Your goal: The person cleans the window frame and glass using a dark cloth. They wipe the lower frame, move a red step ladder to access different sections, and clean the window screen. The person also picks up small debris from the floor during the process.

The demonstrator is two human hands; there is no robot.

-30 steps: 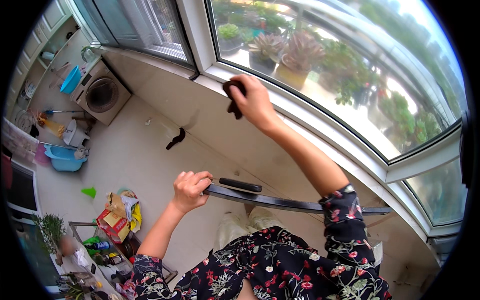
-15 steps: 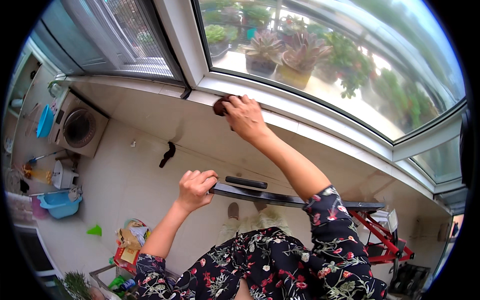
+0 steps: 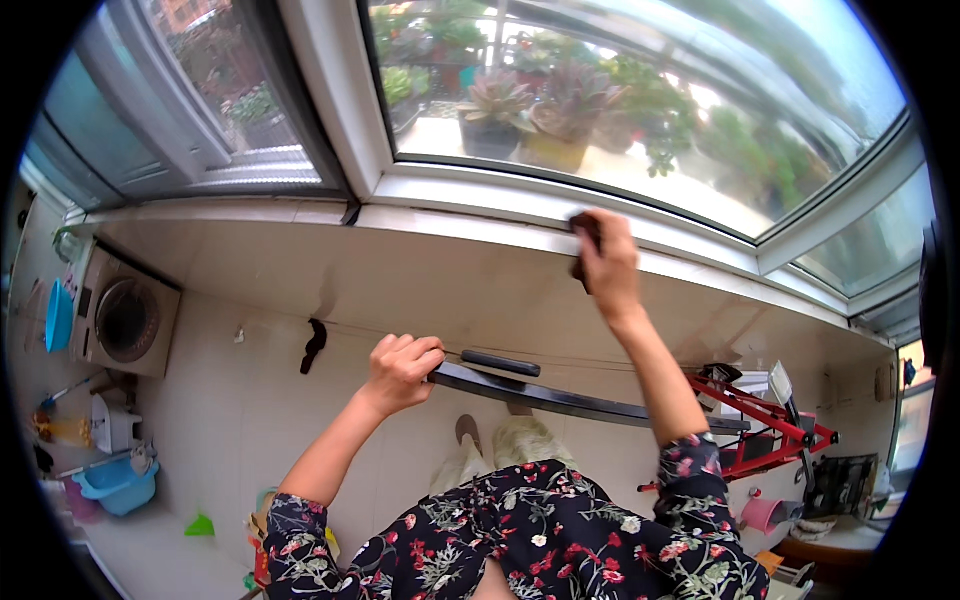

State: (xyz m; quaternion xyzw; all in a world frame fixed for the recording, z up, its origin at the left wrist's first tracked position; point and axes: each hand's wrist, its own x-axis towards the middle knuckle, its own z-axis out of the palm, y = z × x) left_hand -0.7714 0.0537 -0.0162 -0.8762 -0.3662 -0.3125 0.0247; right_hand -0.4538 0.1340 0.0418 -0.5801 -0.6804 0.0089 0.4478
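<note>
My right hand (image 3: 608, 268) is raised to the white window sill (image 3: 470, 205) and holds a dark brown cloth (image 3: 586, 238) pressed against the sill's edge. My left hand (image 3: 398, 372) grips the end of a long dark metal bar (image 3: 560, 398) that runs to the right in front of me. A short black handle (image 3: 500, 363) sits on top of that bar, just right of my left hand. Beyond the glass stand potted succulents (image 3: 520, 110). My floral sleeves show at the bottom.
Far below on the tiled floor stand a washing machine (image 3: 125, 318), a blue basin (image 3: 118, 483) and a small black object (image 3: 314, 343). A red metal frame (image 3: 765, 420) stands at the right. An open sliding window (image 3: 190, 120) is at the upper left.
My right hand with the cloth has slid to the right along the sill. My left hand keeps its grip on the bar. The view has shifted right.
</note>
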